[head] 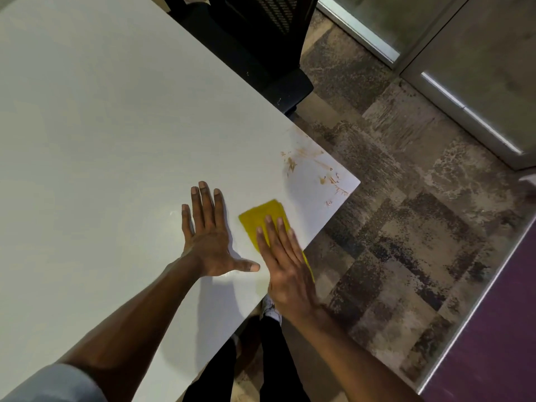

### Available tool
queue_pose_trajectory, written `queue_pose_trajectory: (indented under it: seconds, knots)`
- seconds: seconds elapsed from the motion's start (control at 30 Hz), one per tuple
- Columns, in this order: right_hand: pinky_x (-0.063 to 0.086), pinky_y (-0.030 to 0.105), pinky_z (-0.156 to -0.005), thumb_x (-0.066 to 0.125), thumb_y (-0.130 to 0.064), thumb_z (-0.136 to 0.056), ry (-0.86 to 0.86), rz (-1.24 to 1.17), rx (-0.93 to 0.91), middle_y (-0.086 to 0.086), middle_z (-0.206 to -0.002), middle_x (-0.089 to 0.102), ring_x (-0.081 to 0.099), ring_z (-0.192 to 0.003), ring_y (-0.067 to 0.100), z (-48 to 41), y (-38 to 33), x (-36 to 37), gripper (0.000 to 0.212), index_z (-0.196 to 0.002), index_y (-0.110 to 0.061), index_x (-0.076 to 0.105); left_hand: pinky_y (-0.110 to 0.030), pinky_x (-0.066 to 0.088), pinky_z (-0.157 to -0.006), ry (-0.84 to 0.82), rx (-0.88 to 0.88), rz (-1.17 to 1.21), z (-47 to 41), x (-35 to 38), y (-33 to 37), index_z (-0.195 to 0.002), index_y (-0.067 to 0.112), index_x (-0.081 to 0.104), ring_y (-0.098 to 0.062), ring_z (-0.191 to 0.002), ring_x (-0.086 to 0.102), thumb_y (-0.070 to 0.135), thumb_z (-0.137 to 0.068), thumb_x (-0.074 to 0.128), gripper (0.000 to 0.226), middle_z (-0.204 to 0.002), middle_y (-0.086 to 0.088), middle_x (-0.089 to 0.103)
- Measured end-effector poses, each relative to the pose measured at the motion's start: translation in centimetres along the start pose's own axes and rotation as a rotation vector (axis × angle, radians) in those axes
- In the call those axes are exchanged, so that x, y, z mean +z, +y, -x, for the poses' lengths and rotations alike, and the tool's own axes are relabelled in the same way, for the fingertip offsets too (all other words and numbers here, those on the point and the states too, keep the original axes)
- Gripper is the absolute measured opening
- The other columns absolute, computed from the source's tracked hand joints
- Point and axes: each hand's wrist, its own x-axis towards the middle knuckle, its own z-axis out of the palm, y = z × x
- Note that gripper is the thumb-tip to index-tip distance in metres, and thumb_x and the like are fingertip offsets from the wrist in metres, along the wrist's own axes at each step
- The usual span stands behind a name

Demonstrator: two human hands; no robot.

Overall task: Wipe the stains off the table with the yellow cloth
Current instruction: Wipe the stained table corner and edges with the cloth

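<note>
Yellow cloth (262, 216) sits on the white counter (116, 126) near its right edge, pinned under my right hand (285, 265): fingers straight and flat on it, not curled round it, far end of the cloth sticking out past my fingertips and a strip of it showing over the counter edge by my wrist. My left hand (211, 242) is just beside it, palm down on the bare counter, fingers spread, thumb pointing at the right hand, not touching the cloth. Brown stains (316, 166) are smeared at the counter corner, beyond the cloth and apart from it.
</note>
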Motion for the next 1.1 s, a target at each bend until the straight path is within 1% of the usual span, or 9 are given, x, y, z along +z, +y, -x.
queue_pose_trajectory:
  seconds: [0.13,0.27,0.43,0.57,0.67,0.8,0.9,0.97,1.1]
  knots:
    - [0.02,0.054,-0.134,0.033,0.008,-0.088,-0.071,0.092,0.035,0.013,-0.18,0.008,0.002,-0.167,0.035,-4.7,2.5,-1.6,0.085,-0.17,-0.012,0.017,-0.064,-0.027,-0.126,-0.021,-0.003,-0.011,0.0,-0.3,0.2,-0.151,0.01,-0.052,-0.037,-0.149,-0.056,0.113,-0.039,0.058,0.188,-0.156,-0.015,-0.063]
    - [0.015,0.052,-0.135,0.052,0.004,-0.091,-0.066,0.098,0.17,0.016,-0.179,0.004,-0.002,-0.167,0.037,-12.0,4.0,-2.7,0.09,-0.17,-0.01,0.011,-0.061,-0.029,-0.124,-0.015,-0.013,-0.017,-0.1,-0.4,0.5,-0.145,0.015,-0.058,-0.037,-0.149,-0.056,0.111,-0.041,0.06,0.185,-0.154,-0.013,-0.066]
    - [0.015,0.054,-0.135,0.03,-0.004,-0.089,-0.095,0.078,0.069,0.015,-0.18,-0.001,-0.006,-0.167,0.037,-8.3,1.6,-0.9,0.085,-0.171,-0.011,0.007,-0.062,-0.028,-0.125,0.005,-0.001,-0.006,0.2,0.0,0.1,-0.151,0.011,-0.052,-0.037,-0.149,-0.056,0.113,-0.039,0.057,0.187,-0.156,-0.015,-0.063]
    - [0.022,0.056,-0.133,0.044,-0.014,-0.097,-0.129,0.061,-0.051,0.013,-0.18,0.002,0.001,-0.168,0.035,-3.6,0.2,0.3,0.081,-0.171,-0.013,0.011,-0.067,-0.018,-0.13,0.038,0.002,-0.014,0.0,0.4,-0.3,-0.158,0.009,-0.042,-0.038,-0.153,-0.051,0.119,-0.034,0.044,0.187,-0.163,-0.018,-0.056]
    - [0.022,0.054,-0.134,0.025,-0.006,-0.091,-0.146,0.131,-0.066,0.01,-0.181,0.005,0.001,-0.168,0.033,-7.4,1.8,-0.8,0.082,-0.171,-0.019,0.011,-0.068,-0.016,-0.13,0.049,0.005,-0.021,-0.3,0.6,-0.6,-0.159,0.008,-0.041,-0.038,-0.154,-0.049,0.12,-0.033,0.041,0.188,-0.165,-0.018,-0.053]
    - [0.01,0.051,-0.136,0.043,0.005,-0.09,-0.12,0.157,0.068,0.01,-0.181,0.002,-0.004,-0.167,0.034,-16.5,4.9,-3.0,0.091,-0.171,-0.019,0.009,-0.066,-0.019,-0.129,0.051,-0.004,-0.022,-0.4,0.8,-0.5,-0.159,0.011,-0.043,-0.036,-0.153,-0.051,0.118,-0.036,0.049,0.186,-0.165,-0.016,-0.053]
    - [0.007,0.05,-0.136,0.05,0.002,-0.093,-0.051,0.147,0.218,0.014,-0.18,-0.002,-0.007,-0.167,0.035,-19.7,4.6,-3.5,0.091,-0.171,-0.016,0.008,-0.064,-0.023,-0.128,0.058,-0.002,-0.013,-0.5,0.7,-0.3,-0.156,0.014,-0.047,-0.035,-0.151,-0.054,0.116,-0.039,0.053,0.185,-0.163,-0.013,-0.056]
    - [0.01,0.052,-0.136,0.046,0.001,-0.093,-0.039,0.126,0.206,0.016,-0.18,-0.002,-0.006,-0.167,0.038,-17.9,3.0,-2.8,0.088,-0.171,-0.014,0.008,-0.064,-0.025,-0.127,0.046,0.004,-0.003,-0.2,0.5,-0.4,-0.156,0.013,-0.048,-0.036,-0.151,-0.055,0.115,-0.04,0.054,0.185,-0.162,-0.015,-0.058]
    - [0.018,0.054,-0.135,0.018,-0.001,-0.086,-0.154,0.127,-0.059,0.014,-0.18,0.004,0.0,-0.167,0.037,-10.5,-0.8,-0.4,0.086,-0.171,-0.016,0.012,-0.066,-0.023,-0.127,0.033,-0.002,-0.024,0.2,0.5,-0.3,-0.155,0.009,-0.047,-0.038,-0.15,-0.055,0.116,-0.04,0.049,0.184,-0.16,-0.019,-0.058]
